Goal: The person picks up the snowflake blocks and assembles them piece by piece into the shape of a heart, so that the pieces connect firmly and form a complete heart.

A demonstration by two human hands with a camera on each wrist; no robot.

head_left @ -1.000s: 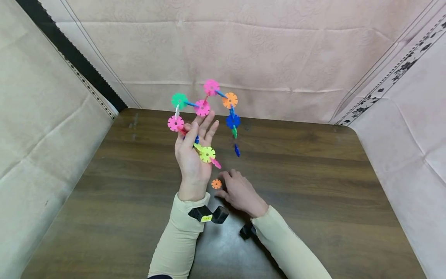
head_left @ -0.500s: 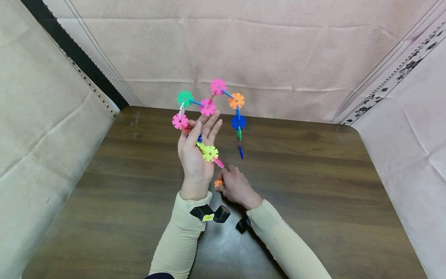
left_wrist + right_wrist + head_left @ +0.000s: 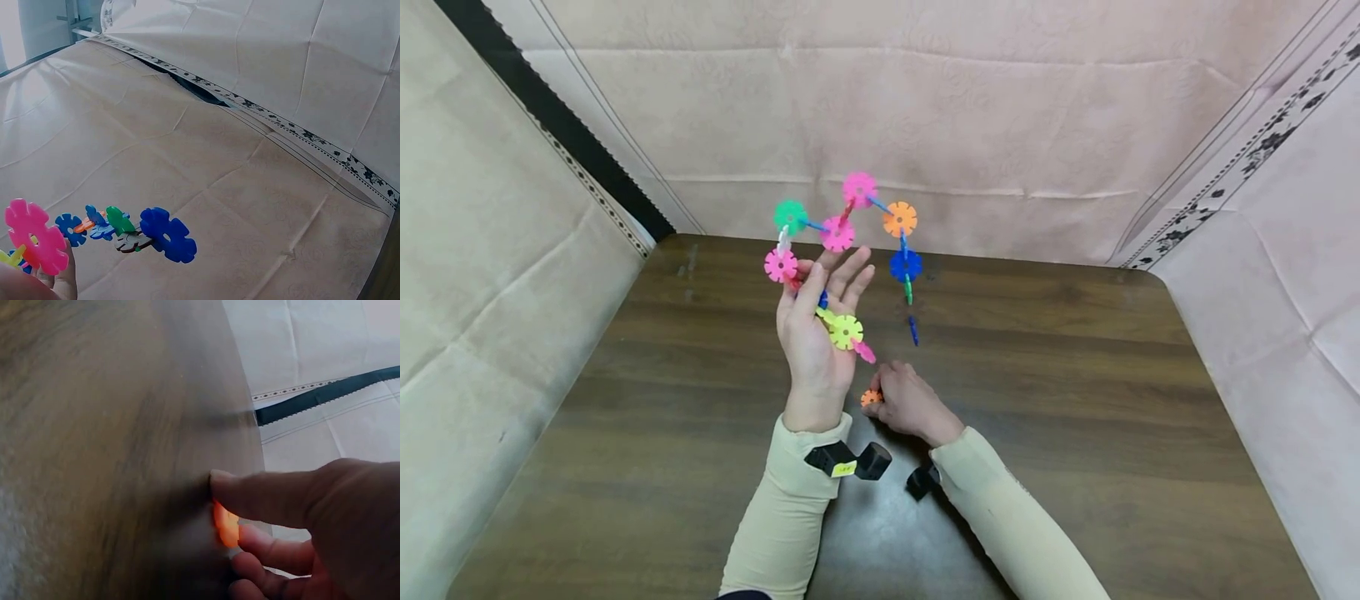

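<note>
A chain of notched plastic snowflake discs in several colours runs through my left hand (image 3: 816, 358), held under the thumb across the upturned palm. Its yellow disc (image 3: 846, 332) lies over the palm, with a pink disc (image 3: 863, 352) at that end. Beyond the fingertips the chain loops up and over, past an orange disc (image 3: 900, 219), down to a dark blue one (image 3: 913, 330). In the left wrist view a pink disc (image 3: 36, 236) shows close up. Low over the table, my right hand (image 3: 917, 404) pinches a loose orange snowflake disc (image 3: 226, 525) between thumb and fingers.
Beneath both hands lies a dark wood-grain table (image 3: 1075, 400). Pale cloth (image 3: 925, 108) hangs behind its far edge and along both sides. A black camera (image 3: 872, 461) sits on the left wrist, another (image 3: 922, 481) on the right.
The orange disc lay flat beside my right hand a second ago; now thumb and fingers pinch it, tipped up. My left hand keeps its hold on the chain.
</note>
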